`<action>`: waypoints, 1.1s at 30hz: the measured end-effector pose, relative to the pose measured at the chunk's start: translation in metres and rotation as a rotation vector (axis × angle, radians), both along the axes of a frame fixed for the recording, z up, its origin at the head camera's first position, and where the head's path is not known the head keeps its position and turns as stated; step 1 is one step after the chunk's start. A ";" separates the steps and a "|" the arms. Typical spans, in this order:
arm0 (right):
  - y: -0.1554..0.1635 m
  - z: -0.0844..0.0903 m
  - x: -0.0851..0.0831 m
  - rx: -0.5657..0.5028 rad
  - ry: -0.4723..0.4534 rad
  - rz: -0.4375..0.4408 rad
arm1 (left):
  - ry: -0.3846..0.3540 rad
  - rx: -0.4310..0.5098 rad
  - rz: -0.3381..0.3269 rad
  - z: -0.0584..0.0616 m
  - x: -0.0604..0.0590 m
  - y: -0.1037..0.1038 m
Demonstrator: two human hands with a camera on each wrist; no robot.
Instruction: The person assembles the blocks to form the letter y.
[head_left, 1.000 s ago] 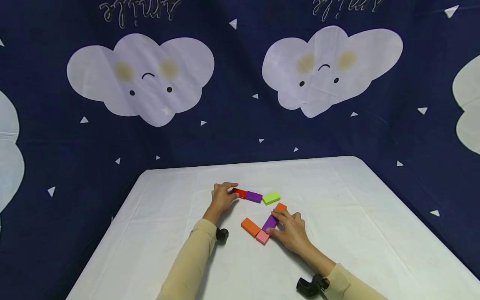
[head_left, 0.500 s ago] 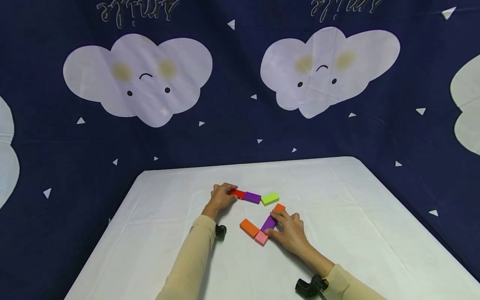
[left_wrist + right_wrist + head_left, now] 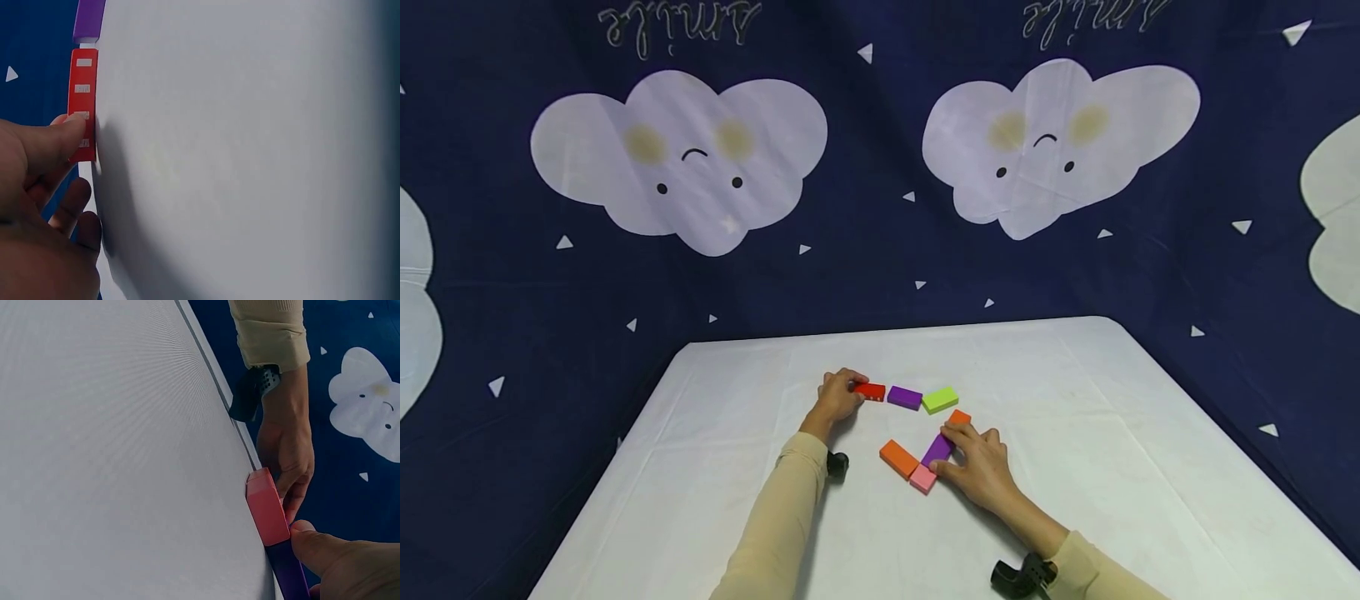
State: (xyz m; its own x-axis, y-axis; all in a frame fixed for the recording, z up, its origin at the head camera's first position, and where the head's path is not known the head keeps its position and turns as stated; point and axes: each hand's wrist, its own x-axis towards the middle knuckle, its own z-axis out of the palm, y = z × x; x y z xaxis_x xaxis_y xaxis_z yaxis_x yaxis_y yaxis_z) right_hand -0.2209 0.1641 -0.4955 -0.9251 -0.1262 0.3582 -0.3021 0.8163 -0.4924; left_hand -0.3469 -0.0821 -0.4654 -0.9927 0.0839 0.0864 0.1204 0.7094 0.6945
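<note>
In the head view my left hand pinches a red block at its left end. White rectangles mark the red block's side in the left wrist view, where my thumb presses on it. A narrow gap parts it from a purple block, and a lime-green block follows to the right. My right hand grips a second purple block between thumb and fingers. That block's near end meets a pink block; an orange block lies at its far end, partly hidden by fingers.
Another orange block lies slantwise against the pink one, on the left. All the blocks lie on a white-covered table. Behind it hangs a dark blue cloth with clouds and small triangles.
My left hand has drawn the red block slightly left and turned it a little, so a gap now separates it from the purple block it touched. My right hand stays put.
</note>
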 end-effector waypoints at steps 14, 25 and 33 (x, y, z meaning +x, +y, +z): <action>0.001 0.001 0.000 0.010 0.016 -0.004 | -0.046 0.115 -0.054 0.009 0.012 -0.023; 0.000 0.001 0.000 0.006 0.035 0.005 | -0.130 0.175 -0.173 0.012 0.025 -0.040; -0.001 0.001 0.001 0.010 0.030 0.003 | -0.153 0.153 -0.307 0.010 0.037 -0.044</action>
